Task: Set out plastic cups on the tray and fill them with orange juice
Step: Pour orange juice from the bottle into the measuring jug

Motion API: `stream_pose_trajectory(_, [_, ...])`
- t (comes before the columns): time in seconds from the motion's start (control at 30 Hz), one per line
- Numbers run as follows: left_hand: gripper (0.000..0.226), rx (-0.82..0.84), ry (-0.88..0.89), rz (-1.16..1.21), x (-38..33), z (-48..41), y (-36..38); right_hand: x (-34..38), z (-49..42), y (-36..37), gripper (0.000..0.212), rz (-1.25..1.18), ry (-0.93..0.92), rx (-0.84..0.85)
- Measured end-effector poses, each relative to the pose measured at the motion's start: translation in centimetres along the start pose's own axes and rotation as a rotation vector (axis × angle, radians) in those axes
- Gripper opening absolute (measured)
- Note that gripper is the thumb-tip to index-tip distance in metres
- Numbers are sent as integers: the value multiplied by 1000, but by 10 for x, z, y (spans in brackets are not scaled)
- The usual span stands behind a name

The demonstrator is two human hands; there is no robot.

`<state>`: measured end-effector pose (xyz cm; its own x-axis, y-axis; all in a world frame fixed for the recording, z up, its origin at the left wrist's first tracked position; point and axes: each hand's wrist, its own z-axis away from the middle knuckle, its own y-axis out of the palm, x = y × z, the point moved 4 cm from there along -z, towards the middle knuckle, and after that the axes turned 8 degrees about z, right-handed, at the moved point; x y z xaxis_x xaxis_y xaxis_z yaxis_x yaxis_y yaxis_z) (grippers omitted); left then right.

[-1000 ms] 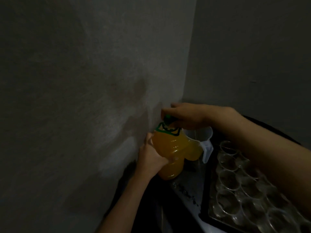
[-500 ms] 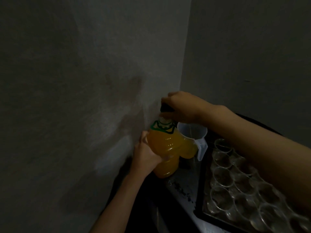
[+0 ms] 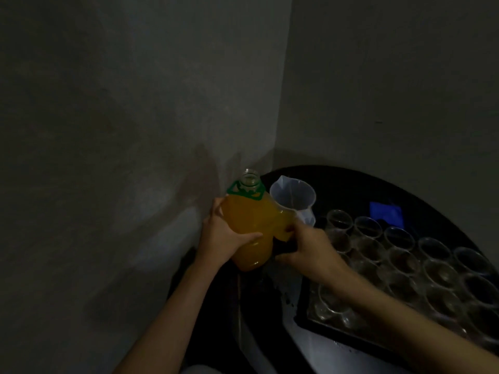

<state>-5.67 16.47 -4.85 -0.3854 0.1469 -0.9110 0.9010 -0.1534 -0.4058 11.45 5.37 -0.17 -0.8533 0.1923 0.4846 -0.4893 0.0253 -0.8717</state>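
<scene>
1. The juice bottle point(image 3: 249, 225) was upright near the table's left edge, close to the wall corner. Its mouth was open, a green ring sat round its neck, and it was nearly full of orange juice.
2. The left hand point(image 3: 221, 238) gripped the bottle's left side, with the thumb lying across its front.
3. The right hand point(image 3: 307, 249) was at the bottle's lower right bulge with curled fingers. It was too dim to tell whether they held anything.
4. A clear jug point(image 3: 293, 197) stood just beside the bottle's right shoulder.
5. Clear plastic cups point(image 3: 399, 255), which looked empty, were packed in rows on a black tray point(image 3: 324, 326) to the right of the hands.
6. A blue thing point(image 3: 386, 211) lay on the dark round table point(image 3: 351, 182) beyond the cups, toward its far edge.
</scene>
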Motion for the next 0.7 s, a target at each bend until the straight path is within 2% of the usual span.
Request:
stream_pose_trajectory(0.07, [123, -19, 15, 6, 0, 0, 0, 6, 8, 25, 32, 81, -49, 23])
stream_pose_trajectory(0.13, [118, -29, 25, 7, 1, 0, 0, 9, 15, 51, 33, 163, -15, 23])
stream_pose_trajectory(0.33, [126, 18, 6, 9, 4, -3, 0, 8, 39, 131, 34, 99, 180, 75])
stream_pose_trajectory(0.43, [123, 33, -5, 16, 3, -1, 1, 3, 41, 160, 30, 154, 197, 50])
stream_pose_trajectory(0.47, [122, 31, -3, 8, 3, -1, 1, 1, 42, 166, 32, 216, 193, 4])
stream_pose_trajectory(0.6, [120, 31, 11, -5, 7, -4, 3, -15, 43, 184, 63, 388, 169, -121])
stream_pose_trajectory(0.7, [121, 37, 13, -6, 8, -4, 3, -26, 42, 191, 67, 453, 150, -162])
